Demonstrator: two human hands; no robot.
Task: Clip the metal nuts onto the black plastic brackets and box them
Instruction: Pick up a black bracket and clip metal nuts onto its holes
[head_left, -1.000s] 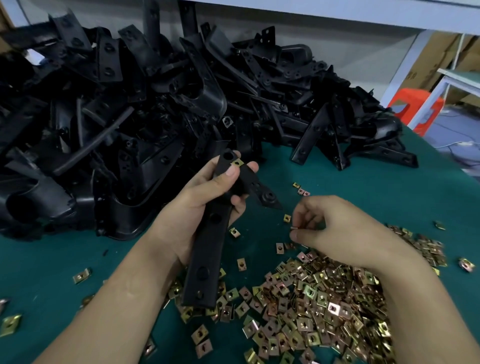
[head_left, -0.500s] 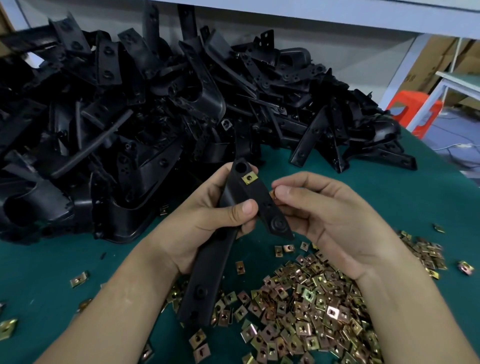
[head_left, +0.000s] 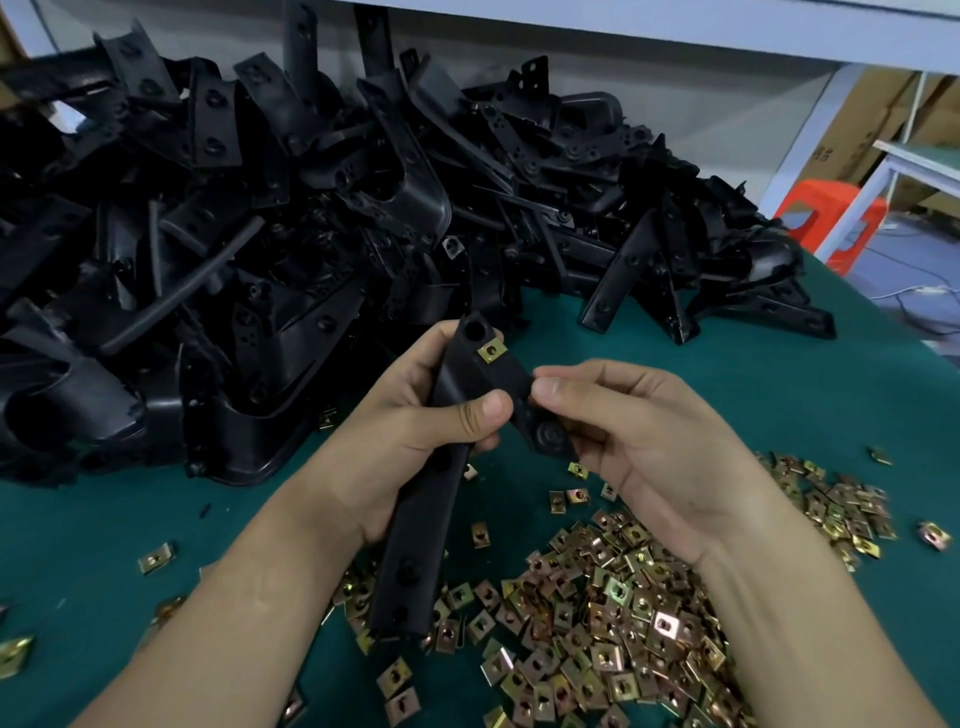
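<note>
My left hand (head_left: 415, 421) grips a long black plastic bracket (head_left: 415, 545) around its upper part, held upright over the green table. One brass clip nut (head_left: 491, 352) sits on the bracket's top tab. My right hand (head_left: 639, 441) pinches thumb and forefinger against the bracket's right edge, just below that nut. Whatever the fingertips hold there is hidden. A heap of loose brass nuts (head_left: 597, 613) lies under and in front of both hands.
A big pile of black brackets (head_left: 291, 218) fills the back and left of the green table (head_left: 727, 374). Stray nuts (head_left: 156, 558) lie at the left. An orange stool (head_left: 826, 218) and cardboard boxes stand beyond the table's right edge.
My right hand left the nut heap and rose to the bracket's right edge. My left hand turned the bracket so the clipped nut faces me.
</note>
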